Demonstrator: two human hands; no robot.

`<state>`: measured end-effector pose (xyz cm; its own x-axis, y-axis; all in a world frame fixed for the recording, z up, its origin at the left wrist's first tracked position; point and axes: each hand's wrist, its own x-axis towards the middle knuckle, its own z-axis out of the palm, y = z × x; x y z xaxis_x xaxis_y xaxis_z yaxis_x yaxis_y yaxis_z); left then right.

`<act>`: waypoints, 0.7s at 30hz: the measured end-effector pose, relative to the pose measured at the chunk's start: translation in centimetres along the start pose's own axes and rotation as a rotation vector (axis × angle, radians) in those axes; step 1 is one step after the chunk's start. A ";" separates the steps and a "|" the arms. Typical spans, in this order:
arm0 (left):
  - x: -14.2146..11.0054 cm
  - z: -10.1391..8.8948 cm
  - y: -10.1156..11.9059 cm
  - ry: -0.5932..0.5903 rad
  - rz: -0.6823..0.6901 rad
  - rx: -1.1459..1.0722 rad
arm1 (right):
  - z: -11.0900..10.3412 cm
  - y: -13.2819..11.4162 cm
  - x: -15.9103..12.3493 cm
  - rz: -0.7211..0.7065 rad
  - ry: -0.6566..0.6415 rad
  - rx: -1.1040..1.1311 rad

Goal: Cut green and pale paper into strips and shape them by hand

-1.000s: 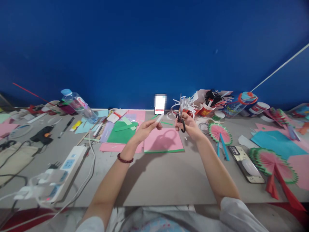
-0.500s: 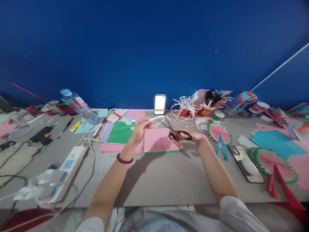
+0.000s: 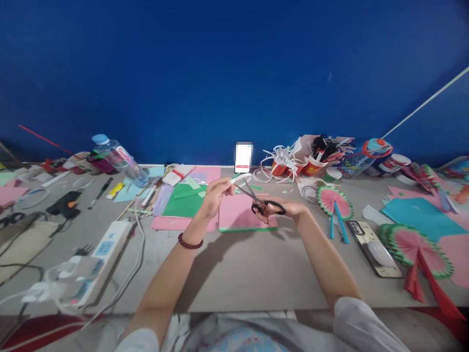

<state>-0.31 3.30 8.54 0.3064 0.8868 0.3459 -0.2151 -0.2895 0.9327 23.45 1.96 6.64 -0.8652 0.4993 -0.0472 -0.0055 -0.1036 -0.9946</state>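
My left hand (image 3: 217, 195), wearing a dark red bead bracelet, pinches a narrow white strip (image 3: 242, 182) that curls out to the right of its fingertips. My right hand (image 3: 280, 209) has its fingers in the black handles of a pair of scissors (image 3: 252, 194). The scissors' blades stand apart and point up and left, close to the left fingertips and the strip. Whether the blades touch the strip I cannot tell. Below both hands lies a pink paper sheet (image 3: 242, 212) with a green strip along its near edge.
Green paper (image 3: 178, 208) lies left of the pink sheet. A phone (image 3: 243, 157) stands against the blue wall. A power strip (image 3: 106, 254) and cables lie at left, near a tilted bottle (image 3: 122, 159). Watermelon-patterned paper fans (image 3: 334, 201) and another phone (image 3: 373, 249) lie at right.
The scissors and my right hand have moved slightly left, towards my left hand, and the blades are spread wider. My left hand still holds the white strip, almost unmoved.
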 end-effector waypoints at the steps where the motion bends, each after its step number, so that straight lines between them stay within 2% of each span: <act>1: 0.0 0.0 0.0 -0.002 0.005 0.004 | 0.1 0.0 0.1 -0.006 0.008 0.002; 13: -0.3 0.5 0.1 0.019 -0.001 -0.040 | 1.1 -0.3 1.2 -0.079 0.043 -0.040; 21: -0.3 0.3 -0.5 0.026 -0.026 -0.032 | 2.2 -0.1 2.1 -0.119 0.162 -0.013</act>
<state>0.01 3.04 7.99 0.2884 0.9029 0.3187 -0.2367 -0.2553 0.9374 20.48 1.12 6.87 -0.7669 0.6392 0.0573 -0.0953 -0.0251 -0.9951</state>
